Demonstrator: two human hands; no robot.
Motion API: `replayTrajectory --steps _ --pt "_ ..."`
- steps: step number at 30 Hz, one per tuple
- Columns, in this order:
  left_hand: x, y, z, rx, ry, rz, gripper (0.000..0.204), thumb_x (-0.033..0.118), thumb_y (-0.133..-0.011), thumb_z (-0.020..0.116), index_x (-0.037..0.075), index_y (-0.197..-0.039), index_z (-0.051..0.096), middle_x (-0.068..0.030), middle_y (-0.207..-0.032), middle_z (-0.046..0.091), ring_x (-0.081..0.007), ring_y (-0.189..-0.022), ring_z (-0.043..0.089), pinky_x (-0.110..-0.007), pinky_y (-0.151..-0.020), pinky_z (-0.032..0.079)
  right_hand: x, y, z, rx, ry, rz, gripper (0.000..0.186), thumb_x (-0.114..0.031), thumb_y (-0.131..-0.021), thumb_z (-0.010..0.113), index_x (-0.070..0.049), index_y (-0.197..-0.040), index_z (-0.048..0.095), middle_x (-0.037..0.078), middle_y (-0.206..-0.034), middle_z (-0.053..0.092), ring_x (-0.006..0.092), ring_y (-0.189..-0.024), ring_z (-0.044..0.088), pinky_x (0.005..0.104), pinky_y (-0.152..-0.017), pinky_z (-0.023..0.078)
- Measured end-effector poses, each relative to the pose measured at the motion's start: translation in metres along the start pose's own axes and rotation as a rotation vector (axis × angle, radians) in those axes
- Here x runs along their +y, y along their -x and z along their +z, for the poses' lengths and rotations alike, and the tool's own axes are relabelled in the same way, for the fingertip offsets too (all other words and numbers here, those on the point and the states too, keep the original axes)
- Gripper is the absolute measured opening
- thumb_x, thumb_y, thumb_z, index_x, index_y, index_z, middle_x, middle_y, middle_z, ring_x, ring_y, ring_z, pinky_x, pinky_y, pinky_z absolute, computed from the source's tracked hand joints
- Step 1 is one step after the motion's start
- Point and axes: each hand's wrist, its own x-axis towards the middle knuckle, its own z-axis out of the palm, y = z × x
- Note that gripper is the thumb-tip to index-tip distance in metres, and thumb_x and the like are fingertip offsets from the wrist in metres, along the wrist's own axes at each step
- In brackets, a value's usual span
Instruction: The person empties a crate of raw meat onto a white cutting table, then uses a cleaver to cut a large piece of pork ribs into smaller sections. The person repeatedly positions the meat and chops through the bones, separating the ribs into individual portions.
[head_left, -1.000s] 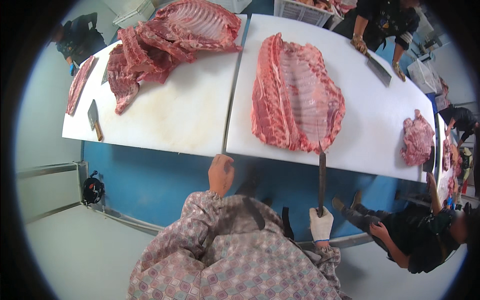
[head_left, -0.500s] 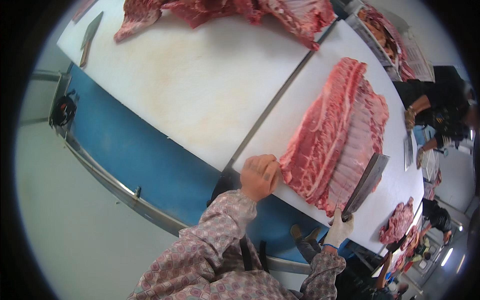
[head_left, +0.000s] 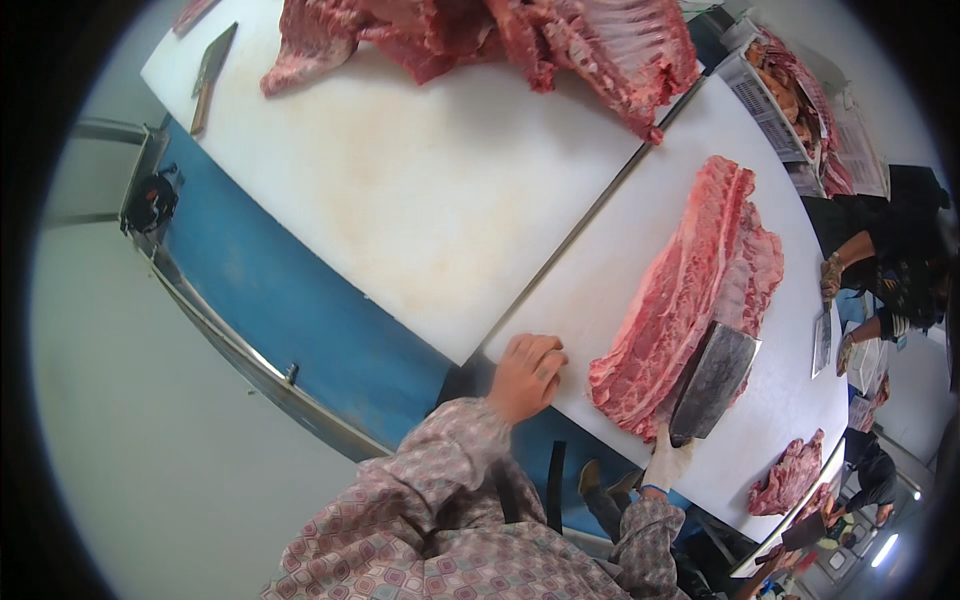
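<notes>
A long slab of raw ribs (head_left: 665, 310) lies on the white cutting board. My right hand (head_left: 668, 460), in a pale glove, grips a cleaver (head_left: 717, 382) by its handle, which the fingers mostly hide. The broad dark blade is over the slab's near right part, its flat side turned up; whether it touches the meat I cannot tell. My bare left hand (head_left: 527, 377) is left of the slab's near end, apart from it, at the board's near edge. Its fingers are loosely bent and slightly apart, with nothing in them.
Larger raw meat pieces (head_left: 480, 45) lie on the far board, with a wooden-handled knife (head_left: 210, 75) at far left. A smaller meat piece (head_left: 788, 475) rests at right. Across the table stands a co-worker (head_left: 895, 270) with a blade; a white crate (head_left: 765, 100) holds meat.
My left hand has come away from the slab's near left edge. The cleaver's blade has turned from edge-on to broadside and sits lower. The whole view has shifted slightly.
</notes>
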Motion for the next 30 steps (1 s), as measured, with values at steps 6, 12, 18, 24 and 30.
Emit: replayTrajectory --steps 6,12,18,24,30 --pt "-0.038 0.001 -0.082 0.043 -0.165 -0.029 0.032 0.004 -0.084 0.075 0.008 -0.116 0.069 -0.0155 -0.125 0.068 -0.0378 -0.114 0.067 -0.054 -0.101 0.050 -0.006 0.005 -0.004 0.039 0.028 -0.060 0.056 -0.020 -0.089 0.088 0.007 -0.134 0.068 0.015 -0.118 0.077 0.0245 -0.106 0.072 0.0383 -0.097 0.056" --pt "-0.066 -0.003 -0.077 0.003 -0.277 0.010 0.038 0.001 -0.083 0.074 0.011 -0.118 0.067 -0.0118 -0.128 0.068 -0.0350 -0.117 0.066 -0.053 -0.105 0.046 0.000 0.006 -0.001 0.056 -0.046 -0.080 0.056 -0.021 -0.089 0.087 0.007 -0.134 0.069 0.016 -0.119 0.077 0.0247 -0.106 0.072 0.0385 -0.098 0.056" --pt "-0.065 -0.003 -0.068 0.067 -0.257 -0.015 0.035 0.002 -0.084 0.071 0.013 -0.117 0.067 -0.0104 -0.132 0.068 -0.0347 -0.116 0.066 -0.054 -0.108 0.045 -0.008 0.007 -0.001 0.029 -0.063 -0.075 0.055 -0.019 -0.090 0.086 0.007 -0.135 0.068 0.015 -0.119 0.077 0.0234 -0.106 0.072 0.0377 -0.098 0.056" --pt "-0.048 -0.018 -0.077 0.071 -0.156 0.010 0.041 -0.001 -0.085 0.069 0.008 -0.125 0.063 -0.0176 -0.137 0.064 -0.0378 -0.125 0.061 -0.054 -0.109 0.045 -0.032 0.016 -0.015 -0.007 -0.027 -0.021 0.056 -0.022 -0.084 0.090 0.007 -0.129 0.073 0.017 -0.117 0.081 0.0263 -0.108 0.075 0.0403 -0.099 0.058" --pt "0.007 -0.054 -0.041 -0.187 0.349 -0.245 0.054 0.010 -0.097 0.073 -0.001 -0.147 0.056 -0.0239 -0.142 0.061 -0.0433 -0.131 0.059 -0.050 -0.113 0.048 -0.058 0.056 -0.057 -0.037 -0.107 0.068 0.035 -0.026 -0.087 0.087 0.002 -0.099 0.070 0.004 -0.068 0.065 0.0142 -0.059 0.064 0.0341 -0.054 0.050"
